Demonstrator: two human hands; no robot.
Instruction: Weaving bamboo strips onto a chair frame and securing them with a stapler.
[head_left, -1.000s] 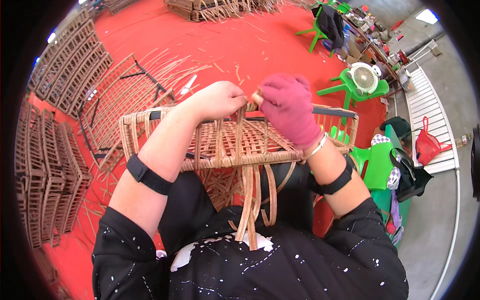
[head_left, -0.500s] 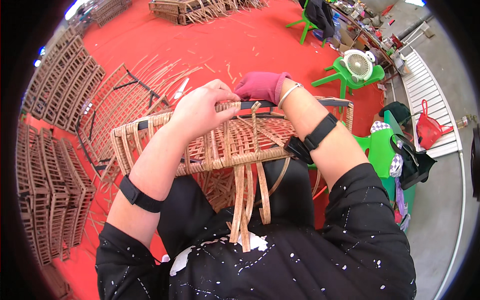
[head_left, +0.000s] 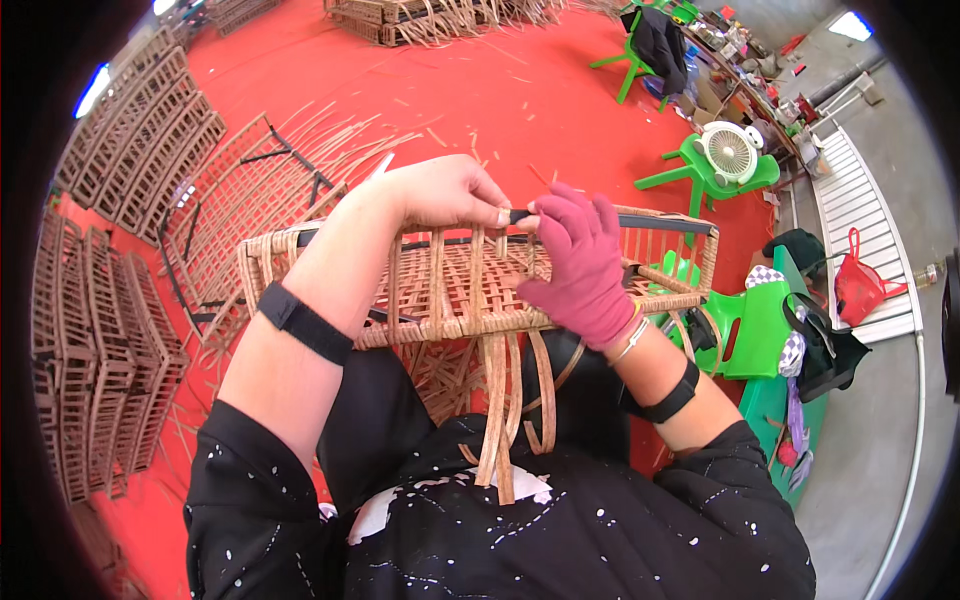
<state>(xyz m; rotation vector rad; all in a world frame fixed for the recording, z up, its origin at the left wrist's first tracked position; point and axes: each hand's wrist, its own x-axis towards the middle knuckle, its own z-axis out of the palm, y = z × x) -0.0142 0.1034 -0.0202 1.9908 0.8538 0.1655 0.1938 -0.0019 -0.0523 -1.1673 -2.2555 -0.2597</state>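
Observation:
An oblong woven rattan basket frame (head_left: 560, 318) lies across my lap, its dark inner rim facing away from me. My left hand (head_left: 445, 190), bare, is closed in a pinch at the far rim, thumb and finger pressing a rattan strip against the dark bar. Beside it my right hand (head_left: 580, 265), in a maroon glove with bare fingertips showing, bends its fingers at the same rim; what they grip is hidden. Its thumb lies lower, over the weave. Several loose strip ends (head_left: 495, 400) hang from the near edge over my shirt.
On the red floor (head_left: 450, 85), a flat woven panel (head_left: 225, 225) with loose strips lies to the left. Stacked rattan frames (head_left: 95, 350) stand farther left. On the right are a green chair (head_left: 745, 335), a white fan (head_left: 728, 152) on a green stool, and a red bag (head_left: 860, 285).
My right hand has come from beyond the far rim to the near side of it, over the weave. My left hand has shifted right along the rim. The basket has turned slightly.

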